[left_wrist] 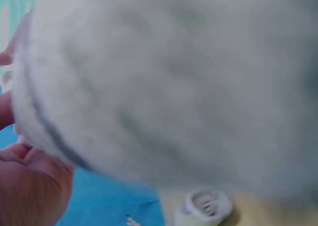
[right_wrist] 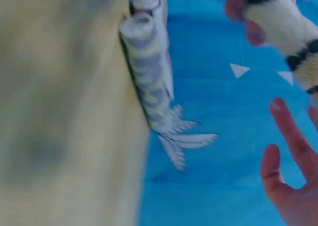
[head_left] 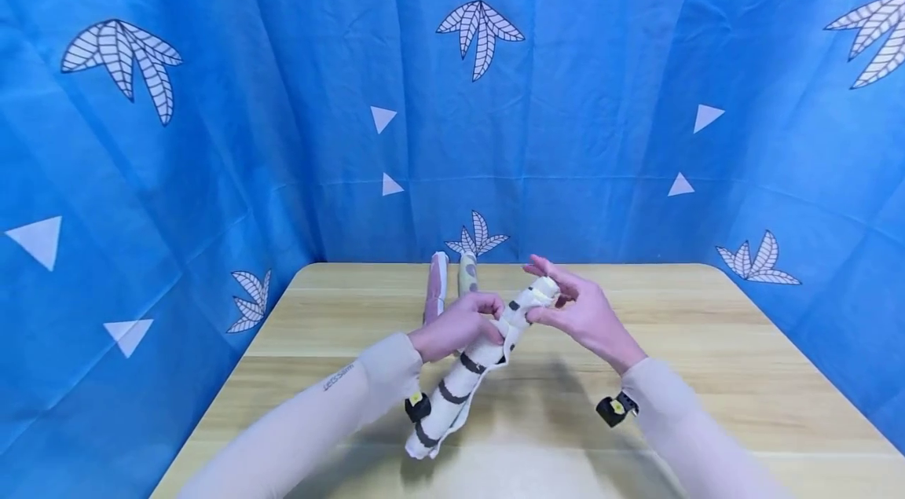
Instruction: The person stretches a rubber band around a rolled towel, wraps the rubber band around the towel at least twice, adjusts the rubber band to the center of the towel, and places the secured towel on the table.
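Note:
A rolled towel (head_left: 452, 397), white with black stripes, is held up at a slant over the table, its upper end leaning right. My left hand (head_left: 463, 324) grips it above the middle, thumb on the near side. The towel's fluffy surface (left_wrist: 164, 87) fills most of the left wrist view. My right hand (head_left: 583, 318) is at the upper end, thumb beside the roll's edge and other fingers reaching behind. In the right wrist view, the fingers of this right hand (right_wrist: 298, 186) look spread, just below the striped roll (right_wrist: 283, 22).
Two more rolls lie side by side at the table's back edge: a pink one (head_left: 436, 287) and a pale green-grey spotted one (head_left: 467, 275). The wooden table (head_left: 707, 373) is bordered by a blue patterned curtain (head_left: 587, 106) behind and on both sides.

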The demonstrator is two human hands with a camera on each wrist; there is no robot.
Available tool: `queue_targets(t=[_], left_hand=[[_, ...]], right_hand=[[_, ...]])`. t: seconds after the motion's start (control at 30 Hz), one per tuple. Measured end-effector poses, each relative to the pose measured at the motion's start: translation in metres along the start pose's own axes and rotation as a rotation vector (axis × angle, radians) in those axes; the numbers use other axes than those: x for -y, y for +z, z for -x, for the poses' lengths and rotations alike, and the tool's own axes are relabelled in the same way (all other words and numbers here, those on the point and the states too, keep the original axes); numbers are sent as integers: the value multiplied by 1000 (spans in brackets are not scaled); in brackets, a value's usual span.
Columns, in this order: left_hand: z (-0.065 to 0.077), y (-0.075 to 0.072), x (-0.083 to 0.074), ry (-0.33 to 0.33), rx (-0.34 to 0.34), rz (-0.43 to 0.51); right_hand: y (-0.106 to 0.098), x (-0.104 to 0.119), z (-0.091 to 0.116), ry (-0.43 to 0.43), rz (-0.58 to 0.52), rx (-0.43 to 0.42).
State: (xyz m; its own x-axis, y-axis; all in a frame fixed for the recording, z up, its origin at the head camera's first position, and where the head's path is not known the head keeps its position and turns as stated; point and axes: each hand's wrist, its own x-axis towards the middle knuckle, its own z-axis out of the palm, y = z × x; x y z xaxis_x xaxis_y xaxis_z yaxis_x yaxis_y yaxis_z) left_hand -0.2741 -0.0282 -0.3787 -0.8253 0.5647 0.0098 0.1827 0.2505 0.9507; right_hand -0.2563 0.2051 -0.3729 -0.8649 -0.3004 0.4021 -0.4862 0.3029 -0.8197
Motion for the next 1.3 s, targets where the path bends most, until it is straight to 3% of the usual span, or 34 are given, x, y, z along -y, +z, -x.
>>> queue_targets(t=[0.13, 0.3, 0.53, 0.63, 0.77, 0.9, 1.0, 1.13, 1.3], left_hand=[[0, 3, -7, -7, 11, -126], [-1, 6, -12, -41, 36, -152], [-3, 7, -12, 36, 68, -290], [-4, 5, -6, 43, 58, -294], [-5, 0, 3, 43, 44, -267], [-5, -4, 9, 99, 53, -288], [-3, -6, 9, 141, 59, -325], [-2, -10, 10, 134, 53, -279], [-4, -19, 13, 51, 70, -56]], right_hand=[[-1, 18, -10, 21, 286, 112], [0, 33, -16, 52, 571, 248], [3, 40, -20, 116, 704, 443], [5, 39, -17, 148, 718, 490], [7, 30, -12, 135, 584, 492], [8, 16, -12, 190, 212, 467], [5, 10, -14, 248, 22, 447], [-1, 11, -16, 200, -12, 397], [-10, 15, -12, 72, 74, 315]])
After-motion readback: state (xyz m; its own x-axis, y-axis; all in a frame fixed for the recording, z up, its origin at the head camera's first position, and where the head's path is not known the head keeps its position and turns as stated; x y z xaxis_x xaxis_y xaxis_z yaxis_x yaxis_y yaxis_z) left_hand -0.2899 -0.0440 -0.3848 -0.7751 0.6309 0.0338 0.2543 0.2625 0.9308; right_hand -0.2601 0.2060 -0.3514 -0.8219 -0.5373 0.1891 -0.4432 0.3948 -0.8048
